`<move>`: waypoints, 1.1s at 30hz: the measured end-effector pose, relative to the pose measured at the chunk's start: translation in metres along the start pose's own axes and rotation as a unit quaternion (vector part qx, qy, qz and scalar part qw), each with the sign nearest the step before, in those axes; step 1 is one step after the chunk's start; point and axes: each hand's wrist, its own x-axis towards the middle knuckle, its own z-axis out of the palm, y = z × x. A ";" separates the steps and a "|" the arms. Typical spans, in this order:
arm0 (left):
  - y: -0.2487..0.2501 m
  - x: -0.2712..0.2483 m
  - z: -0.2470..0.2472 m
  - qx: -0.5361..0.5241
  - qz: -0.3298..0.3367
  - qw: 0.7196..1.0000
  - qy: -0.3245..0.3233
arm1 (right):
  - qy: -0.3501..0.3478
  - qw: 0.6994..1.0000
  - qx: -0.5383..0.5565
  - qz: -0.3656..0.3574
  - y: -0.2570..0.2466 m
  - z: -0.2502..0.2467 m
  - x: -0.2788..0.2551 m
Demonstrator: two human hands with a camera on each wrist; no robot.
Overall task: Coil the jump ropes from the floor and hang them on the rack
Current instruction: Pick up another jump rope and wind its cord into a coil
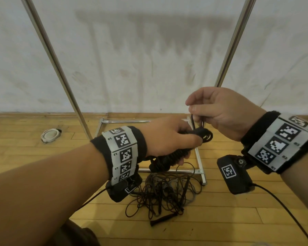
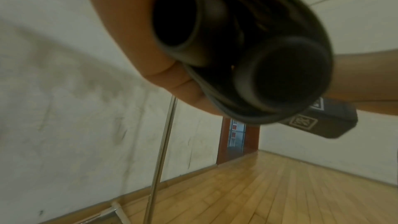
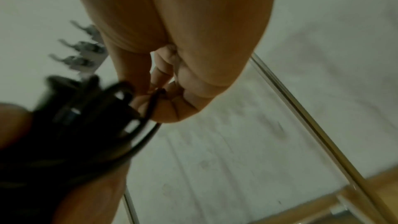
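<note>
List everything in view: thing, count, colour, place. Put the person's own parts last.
coiled jump rope: one, black, bundled with its two handles in the left hand, above the rack base
loose jump ropes: a tangle, count unclear, dark brown to black, on the floor in front of the rack base
rack: one, silver metal, two uprights and a floor frame against the wall
hooks: three visible, grey metal, in a row in the right wrist view
round ring: one, white, on the floor left of the rack
floor: light wood boards
wall: white, scuffed
wrist cameras: two, black, under the wrists
left hand: grips the coiled bundle
right hand: pinches a rope strand above the bundle
</note>
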 end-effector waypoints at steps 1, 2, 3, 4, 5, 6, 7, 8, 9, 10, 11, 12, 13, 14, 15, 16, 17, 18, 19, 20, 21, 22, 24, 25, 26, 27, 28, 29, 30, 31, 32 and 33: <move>-0.001 0.002 0.002 0.029 -0.010 0.999 0.006 | -0.011 0.999 -0.044 -0.023 -0.002 0.001 -0.001; -0.002 0.003 0.003 0.046 -0.017 0.999 0.012 | -0.022 0.995 -0.084 -0.046 -0.003 0.003 -0.002; -0.002 0.004 0.003 0.051 -0.021 0.998 0.017 | -0.030 0.991 -0.114 -0.066 -0.004 0.004 -0.003; -0.002 0.005 0.003 0.051 -0.023 0.998 0.019 | -0.034 0.988 -0.129 -0.080 -0.005 0.006 -0.003; -0.001 0.005 0.002 0.049 -0.023 0.998 0.021 | -0.033 0.986 -0.136 -0.089 -0.005 0.006 -0.003; -0.001 0.005 0.001 0.049 -0.021 0.998 0.022 | -0.024 0.985 -0.145 -0.093 -0.005 0.005 -0.003; -0.001 0.005 0.000 0.052 -0.018 0.998 0.025 | -0.012 0.982 -0.165 -0.095 -0.004 0.003 -0.003; -0.002 0.005 -0.001 0.056 -0.014 0.998 0.028 | -0.001 0.976 -0.194 -0.094 -0.002 0.000 -0.003; -0.003 0.005 -0.001 0.058 -0.009 0.998 0.032 | 0.004 0.969 -0.230 -0.090 -0.001 -0.003 -0.003; -0.003 0.005 -0.001 0.059 -0.003 0.998 0.039 | 0.006 0.960 -0.265 -0.084 0.001 -0.007 -0.003; -0.004 0.005 -0.002 0.056 0.002 0.997 0.048 | 0.008 0.951 -0.298 -0.079 0.002 -0.010 -0.003; -0.005 0.006 -0.002 0.050 0.008 0.997 0.058 | 0.012 0.943 -0.324 -0.078 0.003 -0.012 -0.003; -0.006 0.007 -0.003 0.038 0.013 0.997 0.071 | 0.017 0.936 -0.344 -0.079 0.004 -0.013 -0.003; -0.007 0.008 -0.004 0.023 0.016 0.996 0.084 | 0.024 0.928 -0.361 -0.084 0.004 -0.014 -0.003; -0.007 0.009 -0.005 0.005 0.018 0.995 0.098 | 0.034 0.921 -0.377 -0.091 0.005 -0.015 -0.003; -0.008 0.010 -0.007 -0.014 0.020 0.993 0.112 | 0.048 0.914 -0.391 -0.098 0.005 -0.015 -0.003; -0.008 0.012 -0.008 -0.032 0.023 0.991 0.126 | 0.065 0.907 -0.404 -0.102 0.006 -0.016 -0.003; -0.008 0.013 -0.008 -0.049 0.025 0.988 0.142 | 0.084 0.901 -0.414 -0.104 0.006 -0.015 -0.003; -0.008 0.014 -0.009 -0.067 0.026 0.985 0.158 | 0.102 0.895 -0.422 -0.105 0.007 -0.014 -0.003; -0.007 0.016 -0.009 -0.083 0.027 0.981 0.173 | 0.115 0.891 -0.426 -0.108 0.007 -0.013 -0.003; -0.007 0.017 -0.010 -0.097 0.029 0.977 0.187 | 0.124 0.888 -0.429 -0.111 0.007 -0.011 -0.004; -0.006 0.017 -0.010 -0.106 0.032 0.973 0.201 | 0.136 0.885 -0.429 -0.119 0.006 -0.010 -0.004; -0.006 0.018 -0.012 -0.121 0.038 0.965 0.229 | 0.185 0.877 -0.416 -0.151 -0.001 -0.010 -0.007; -0.006 0.018 -0.013 -0.130 0.042 0.960 0.244 | 0.216 0.871 -0.408 -0.168 -0.006 -0.010 -0.009; -0.006 0.017 -0.015 -0.142 0.047 0.955 0.257 | 0.231 0.873 -0.392 -0.174 -0.009 -0.012 -0.010; -0.006 0.017 -0.015 -0.154 0.052 0.949 0.269 | 0.220 0.890 -0.368 -0.157 -0.010 -0.013 -0.011; -0.006 0.016 -0.016 -0.165 0.059 0.944 0.279 | 0.181 0.921 -0.328 -0.110 -0.010 -0.011 -0.013; -0.005 0.015 -0.016 -0.173 0.067 0.940 0.287 | 0.129 0.954 -0.266 -0.047 -0.009 -0.006 -0.015; -0.005 0.015 -0.015 -0.176 0.077 0.937 0.292 | 0.086 0.977 -0.195 0.019 -0.007 0.002 -0.016; -0.004 0.014 -0.014 -0.173 0.087 0.936 0.294 | 0.062 0.986 -0.134 0.071 -0.004 0.008 -0.017; -0.003 0.013 -0.012 -0.164 0.095 0.937 0.294 | 0.056 0.989 -0.078 0.112 -0.001 0.012 -0.016; -0.002 0.013 -0.011 -0.149 0.102 0.939 0.291 | 0.059 0.988 -0.020 0.142 0.002 0.015 -0.013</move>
